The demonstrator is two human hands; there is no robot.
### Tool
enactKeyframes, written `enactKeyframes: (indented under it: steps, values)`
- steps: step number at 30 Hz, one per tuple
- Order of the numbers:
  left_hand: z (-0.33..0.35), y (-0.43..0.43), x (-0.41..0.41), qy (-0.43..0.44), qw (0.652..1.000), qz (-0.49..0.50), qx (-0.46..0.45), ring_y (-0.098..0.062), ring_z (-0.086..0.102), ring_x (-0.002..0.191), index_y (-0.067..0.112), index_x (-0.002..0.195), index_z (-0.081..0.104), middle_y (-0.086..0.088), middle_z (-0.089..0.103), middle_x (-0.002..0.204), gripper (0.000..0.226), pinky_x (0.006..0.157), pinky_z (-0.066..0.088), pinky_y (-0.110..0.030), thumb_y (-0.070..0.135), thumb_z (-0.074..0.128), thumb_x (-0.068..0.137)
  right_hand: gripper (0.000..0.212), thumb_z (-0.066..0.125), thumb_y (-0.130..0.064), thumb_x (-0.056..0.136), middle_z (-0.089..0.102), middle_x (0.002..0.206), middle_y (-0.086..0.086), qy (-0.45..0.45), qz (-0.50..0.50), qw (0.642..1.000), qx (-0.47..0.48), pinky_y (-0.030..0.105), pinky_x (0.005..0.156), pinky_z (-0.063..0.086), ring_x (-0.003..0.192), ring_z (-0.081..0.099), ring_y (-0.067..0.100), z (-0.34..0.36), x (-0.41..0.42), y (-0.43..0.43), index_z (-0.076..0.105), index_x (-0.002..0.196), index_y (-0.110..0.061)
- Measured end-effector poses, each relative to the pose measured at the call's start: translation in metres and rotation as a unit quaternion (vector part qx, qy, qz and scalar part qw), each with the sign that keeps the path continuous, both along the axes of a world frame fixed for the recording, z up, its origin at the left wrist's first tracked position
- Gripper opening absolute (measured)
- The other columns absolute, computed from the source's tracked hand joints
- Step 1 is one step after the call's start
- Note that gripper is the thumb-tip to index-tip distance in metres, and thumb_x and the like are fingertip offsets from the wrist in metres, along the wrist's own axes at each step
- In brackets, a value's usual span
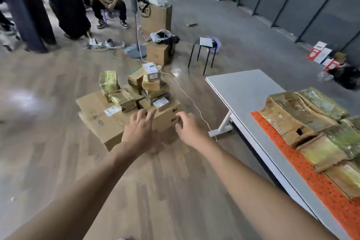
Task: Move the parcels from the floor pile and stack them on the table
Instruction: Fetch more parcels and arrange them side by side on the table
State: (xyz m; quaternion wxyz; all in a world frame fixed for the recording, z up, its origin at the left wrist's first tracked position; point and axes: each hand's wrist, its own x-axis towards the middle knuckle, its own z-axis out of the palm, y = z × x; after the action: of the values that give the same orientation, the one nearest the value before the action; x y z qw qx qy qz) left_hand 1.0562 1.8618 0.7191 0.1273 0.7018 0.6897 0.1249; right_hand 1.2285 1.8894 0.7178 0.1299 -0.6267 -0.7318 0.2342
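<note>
While empty hands [139, 128] [190, 128] spread above the wooden floor [175, 185], parcels [303, 115] line the white table [243, 87].

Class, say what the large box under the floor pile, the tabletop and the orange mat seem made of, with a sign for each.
Large box: matte brown cardboard, creased flaps. Tabletop: smooth pale board, probably laminate, with faint sheen. Orange mat: likely plastic or foam mesh, rows of holes.
</note>
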Motion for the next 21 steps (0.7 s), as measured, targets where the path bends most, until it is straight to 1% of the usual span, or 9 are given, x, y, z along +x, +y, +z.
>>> enactKeyframes:
  steps: [3, 5, 8, 11, 14, 16, 18, 21]
  values:
    - [0.003, 0.005, -0.076, 0.01, 0.999, 0.039, -0.013, -0.034, 0.029, 0.135, 0.025, 0.15, 0.021, -0.01, 0.028, 0.15, 0.067, 0.106, 0.037, -0.046, 0.032, 0.052, 0.092, 0.035, 0.042, -0.03, 0.099, 0.044, 0.131, 0.007, -0.021, 0.02, 1.0, -0.002, 0.038, 0.086, 0.045, 0.112, 0.052, 0.031, 0.005, -0.075, 0.016, 0.044, 0.134, -0.024]
    - [0.006, 0.007, -0.116, 0.007, 0.998, 0.063, -0.016, -0.033, 0.029, 0.136, 0.024, 0.15, 0.021, -0.012, 0.03, 0.149, 0.066, 0.105, 0.037, -0.046, 0.03, 0.052, 0.092, 0.038, 0.041, -0.031, 0.1, 0.043, 0.135, 0.006, -0.033, 0.029, 0.999, -0.005, 0.037, 0.084, 0.045, 0.112, 0.053, 0.031, 0.008, -0.115, 0.026, 0.042, 0.137, -0.026]
    - [0.007, 0.015, -0.162, 0.002, 0.996, 0.086, -0.022, -0.033, 0.029, 0.135, 0.022, 0.149, 0.022, -0.013, 0.03, 0.149, 0.065, 0.102, 0.037, -0.045, 0.026, 0.05, 0.091, 0.039, 0.041, -0.029, 0.099, 0.044, 0.136, 0.008, -0.038, 0.038, 0.998, -0.017, 0.042, 0.089, 0.049, 0.11, 0.054, 0.032, 0.007, -0.158, 0.046, 0.041, 0.138, -0.028]
    - [0.004, 0.027, -0.195, -0.002, 0.996, 0.086, -0.033, -0.035, 0.03, 0.134, 0.021, 0.15, 0.022, -0.014, 0.03, 0.149, 0.066, 0.103, 0.037, -0.045, 0.027, 0.051, 0.091, 0.039, 0.04, -0.03, 0.099, 0.043, 0.137, 0.007, -0.055, 0.043, 0.997, -0.019, 0.039, 0.085, 0.048, 0.112, 0.053, 0.029, 0.004, -0.188, 0.067, 0.041, 0.138, -0.027]
    - [-0.004, 0.046, -0.224, -0.014, 0.995, 0.09, -0.041, -0.034, 0.031, 0.133, 0.023, 0.15, 0.023, -0.01, 0.031, 0.149, 0.066, 0.1, 0.04, -0.046, 0.027, 0.053, 0.09, 0.039, 0.038, -0.03, 0.1, 0.043, 0.138, 0.007, -0.064, 0.057, 0.996, -0.018, 0.036, 0.081, 0.044, 0.115, 0.052, 0.028, -0.004, -0.212, 0.097, 0.04, 0.139, -0.025]
    - [-0.01, 0.063, -0.24, -0.02, 0.994, 0.094, -0.05, -0.033, 0.031, 0.133, 0.023, 0.15, 0.023, -0.009, 0.031, 0.149, 0.066, 0.099, 0.042, -0.046, 0.027, 0.052, 0.091, 0.04, 0.038, -0.03, 0.1, 0.045, 0.137, 0.008, -0.061, 0.06, 0.996, -0.029, 0.037, 0.083, 0.044, 0.116, 0.051, 0.029, -0.011, -0.226, 0.119, 0.04, 0.14, -0.024]
    - [-0.019, 0.091, -0.257, -0.019, 0.994, 0.093, -0.055, -0.033, 0.03, 0.134, 0.023, 0.15, 0.022, -0.009, 0.031, 0.149, 0.066, 0.099, 0.042, -0.045, 0.027, 0.052, 0.091, 0.04, 0.039, -0.03, 0.1, 0.046, 0.135, 0.01, -0.051, 0.059, 0.996, -0.041, 0.039, 0.088, 0.047, 0.115, 0.051, 0.029, -0.022, -0.242, 0.149, 0.039, 0.14, -0.023]
    - [-0.031, 0.136, -0.275, -0.004, 0.995, 0.079, -0.06, -0.032, 0.028, 0.136, 0.023, 0.15, 0.021, -0.01, 0.03, 0.15, 0.065, 0.104, 0.039, -0.044, 0.029, 0.051, 0.093, 0.039, 0.04, -0.029, 0.1, 0.045, 0.131, 0.009, -0.041, 0.059, 0.996, -0.052, 0.041, 0.086, 0.05, 0.108, 0.054, 0.027, -0.04, -0.262, 0.192, 0.04, 0.138, -0.022]
